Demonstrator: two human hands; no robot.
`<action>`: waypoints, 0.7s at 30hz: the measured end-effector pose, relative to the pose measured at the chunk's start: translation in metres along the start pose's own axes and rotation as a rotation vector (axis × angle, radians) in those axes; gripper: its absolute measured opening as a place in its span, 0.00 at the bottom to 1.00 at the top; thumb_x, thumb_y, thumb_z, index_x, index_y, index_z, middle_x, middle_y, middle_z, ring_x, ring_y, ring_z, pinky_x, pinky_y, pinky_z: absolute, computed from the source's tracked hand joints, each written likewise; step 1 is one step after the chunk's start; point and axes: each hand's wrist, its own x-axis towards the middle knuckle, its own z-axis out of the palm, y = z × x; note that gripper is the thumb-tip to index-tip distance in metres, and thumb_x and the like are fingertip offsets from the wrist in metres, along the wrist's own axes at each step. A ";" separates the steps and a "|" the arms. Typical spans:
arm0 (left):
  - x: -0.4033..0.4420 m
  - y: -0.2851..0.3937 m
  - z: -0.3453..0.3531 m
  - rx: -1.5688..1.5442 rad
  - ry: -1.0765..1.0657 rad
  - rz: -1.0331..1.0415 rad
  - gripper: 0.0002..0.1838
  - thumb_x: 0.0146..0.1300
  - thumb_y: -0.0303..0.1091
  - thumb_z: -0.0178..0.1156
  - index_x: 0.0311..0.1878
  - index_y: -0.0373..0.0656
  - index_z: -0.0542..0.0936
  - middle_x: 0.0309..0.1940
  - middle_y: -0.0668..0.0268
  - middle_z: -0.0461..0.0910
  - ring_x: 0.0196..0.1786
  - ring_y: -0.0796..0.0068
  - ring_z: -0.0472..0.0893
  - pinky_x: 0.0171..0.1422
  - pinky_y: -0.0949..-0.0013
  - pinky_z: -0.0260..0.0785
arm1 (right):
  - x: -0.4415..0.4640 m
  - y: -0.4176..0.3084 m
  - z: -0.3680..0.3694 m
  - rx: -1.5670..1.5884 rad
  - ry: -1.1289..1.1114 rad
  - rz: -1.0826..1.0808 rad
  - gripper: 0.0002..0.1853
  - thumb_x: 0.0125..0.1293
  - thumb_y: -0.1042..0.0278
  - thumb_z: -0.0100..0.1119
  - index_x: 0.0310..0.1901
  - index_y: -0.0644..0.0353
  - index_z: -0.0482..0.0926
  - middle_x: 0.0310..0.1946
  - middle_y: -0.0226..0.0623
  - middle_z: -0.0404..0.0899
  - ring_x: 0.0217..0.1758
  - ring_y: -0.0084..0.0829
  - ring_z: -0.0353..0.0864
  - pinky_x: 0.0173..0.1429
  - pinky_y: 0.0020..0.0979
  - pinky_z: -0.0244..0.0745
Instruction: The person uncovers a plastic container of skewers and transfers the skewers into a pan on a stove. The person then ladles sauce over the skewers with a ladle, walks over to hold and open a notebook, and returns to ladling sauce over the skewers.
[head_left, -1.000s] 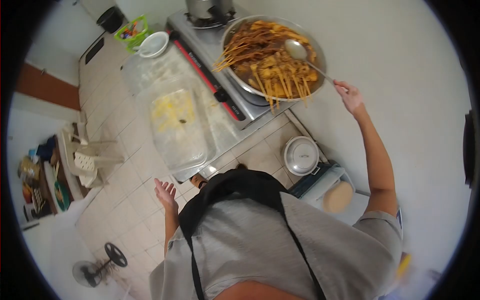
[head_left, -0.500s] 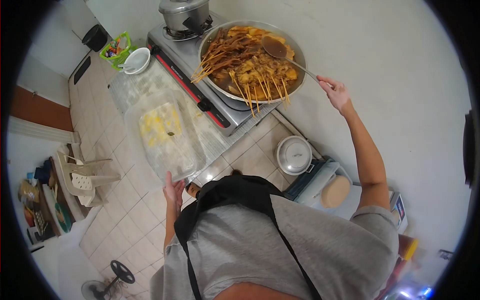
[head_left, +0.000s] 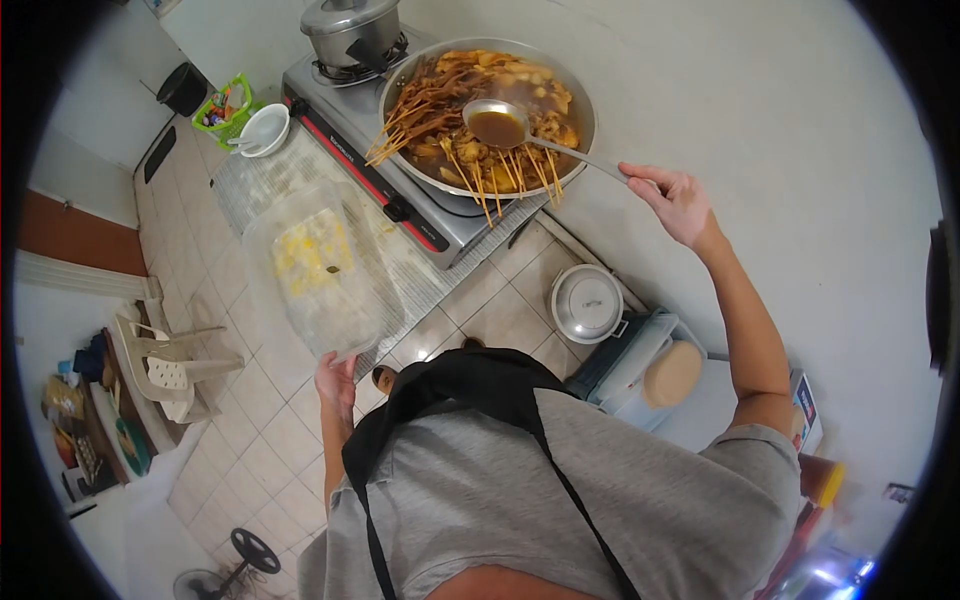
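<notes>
A long-handled ladle [head_left: 497,126] full of brown sauce is in my right hand [head_left: 672,200], pinched at the handle's end. Its bowl is over a wide metal pan [head_left: 588,118] of skewered food [head_left: 450,95] in sauce, with stick ends hanging over the near rim. My left hand [head_left: 336,382] is at the near edge of a clear plastic container [head_left: 350,312], fingers closed on its rim. Yellow residue and a small dark piece show in the container.
The pan stands on a two-burner gas stove [head_left: 420,215], beside a lidded pot [head_left: 350,35]. A white bowl [head_left: 264,130] and a green basket [head_left: 225,108] sit at the table's far end. On the floor are a lidded pot [head_left: 587,304] and bins [head_left: 650,370].
The ladle has moved left over the pan and now holds sauce. My left hand has gone from open in the air to the container's near edge. The view has shifted.
</notes>
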 end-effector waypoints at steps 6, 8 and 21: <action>-0.045 0.012 0.033 0.020 -0.011 0.077 0.20 0.62 0.30 0.51 0.50 0.19 0.67 0.49 0.42 0.74 0.53 0.49 0.77 0.60 0.62 0.77 | 0.001 -0.003 -0.003 -0.358 0.185 -0.049 0.14 0.69 0.51 0.53 0.52 0.39 0.81 0.36 0.39 0.84 0.37 0.42 0.82 0.41 0.39 0.77; -0.059 0.011 0.037 0.015 -0.001 0.096 0.20 0.62 0.30 0.51 0.49 0.19 0.67 0.49 0.42 0.74 0.52 0.50 0.77 0.60 0.62 0.77 | 0.014 0.009 0.005 -0.368 0.223 -0.001 0.14 0.70 0.51 0.52 0.53 0.36 0.80 0.38 0.39 0.84 0.39 0.42 0.82 0.43 0.40 0.77; -0.088 0.047 -0.021 0.043 0.031 0.150 0.16 0.60 0.29 0.53 0.49 0.30 0.66 0.44 0.43 0.75 0.51 0.51 0.80 0.54 0.60 0.80 | 0.062 0.042 0.069 -0.098 0.330 0.248 0.17 0.70 0.46 0.47 0.54 0.37 0.80 0.45 0.42 0.82 0.50 0.45 0.80 0.57 0.41 0.74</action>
